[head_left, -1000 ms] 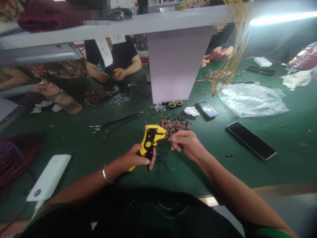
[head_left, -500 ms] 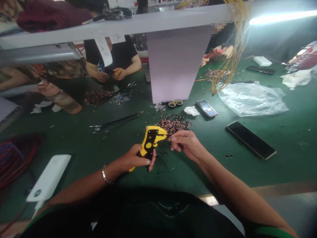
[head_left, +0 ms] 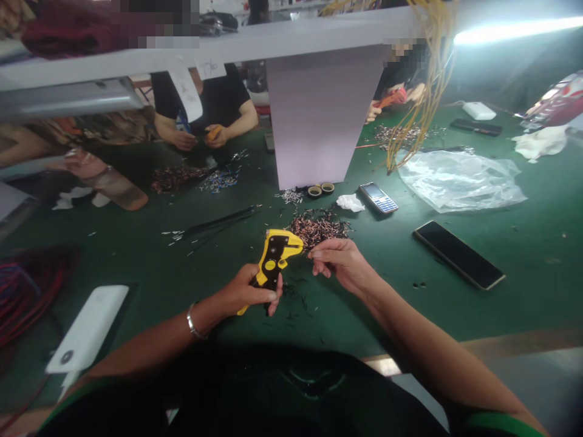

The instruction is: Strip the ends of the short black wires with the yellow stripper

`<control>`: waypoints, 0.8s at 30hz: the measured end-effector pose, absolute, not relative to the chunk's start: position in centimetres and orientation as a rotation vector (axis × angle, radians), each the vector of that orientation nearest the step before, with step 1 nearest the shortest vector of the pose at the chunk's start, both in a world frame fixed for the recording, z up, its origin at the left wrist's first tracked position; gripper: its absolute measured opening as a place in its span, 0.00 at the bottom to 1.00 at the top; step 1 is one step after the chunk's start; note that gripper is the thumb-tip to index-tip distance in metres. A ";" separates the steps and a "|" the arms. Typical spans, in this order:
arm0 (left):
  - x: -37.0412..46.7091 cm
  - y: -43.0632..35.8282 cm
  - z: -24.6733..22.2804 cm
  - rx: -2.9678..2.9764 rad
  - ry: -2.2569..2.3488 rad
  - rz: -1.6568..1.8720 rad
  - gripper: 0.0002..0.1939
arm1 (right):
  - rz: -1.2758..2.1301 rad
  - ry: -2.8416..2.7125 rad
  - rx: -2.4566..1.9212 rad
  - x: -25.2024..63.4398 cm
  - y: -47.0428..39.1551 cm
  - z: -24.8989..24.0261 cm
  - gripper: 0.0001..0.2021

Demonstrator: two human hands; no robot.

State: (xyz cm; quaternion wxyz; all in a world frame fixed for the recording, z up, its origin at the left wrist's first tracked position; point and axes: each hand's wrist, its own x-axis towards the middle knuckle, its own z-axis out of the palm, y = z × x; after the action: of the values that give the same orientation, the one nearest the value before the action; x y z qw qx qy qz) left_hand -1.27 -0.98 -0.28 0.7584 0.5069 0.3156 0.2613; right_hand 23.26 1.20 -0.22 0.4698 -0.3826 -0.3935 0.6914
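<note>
My left hand [head_left: 259, 288] is wrapped round the grip of a yellow and black wire stripper [head_left: 272, 261]. Its jaws point right, towards my other hand, and look nearly closed. Thumb and forefinger of my right hand [head_left: 334, 258] are pinched together just right of the jaw tips. A tiny dark end shows at those fingertips, too small to name. Right behind the tool lies a pile of short black wires with copper-coloured ends [head_left: 321, 226]. Several loose black bits [head_left: 298, 291] are scattered on the green table [head_left: 364, 328] below the hands.
Two tape rolls [head_left: 321, 190], a keypad phone [head_left: 379, 198] and crumpled tissue [head_left: 350, 203] stand behind the pile. A smartphone [head_left: 459, 255] and plastic bag [head_left: 460, 182] lie right. Long black wires [head_left: 214, 221] and a white power bank [head_left: 88, 328] lie left. Co-workers' hands [head_left: 200, 138] work beyond.
The stripper's jaws look closer together than before. The whole view has shifted slightly; my right hand keeps its pinch beside the jaws.
</note>
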 end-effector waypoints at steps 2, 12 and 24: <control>-1.2 -1.1 -0.4 1.095 0.703 0.575 0.13 | 1.695 -0.961 -0.938 23.3 1.2 -0.2 0.03; -0.6 -1.9 -0.4 1.062 0.799 0.620 0.14 | 1.708 -0.959 -0.942 23.3 1.3 -0.3 0.02; -1.0 -1.2 0.5 1.005 0.651 0.670 0.11 | 1.682 -0.934 -0.961 23.3 1.5 -0.5 0.03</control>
State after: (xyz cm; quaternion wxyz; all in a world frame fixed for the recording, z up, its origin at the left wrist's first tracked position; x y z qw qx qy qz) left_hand -0.98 -1.21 0.48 0.7736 0.4641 0.3007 0.3095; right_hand 23.30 1.48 -0.54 0.4753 -0.3931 -0.3820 0.6882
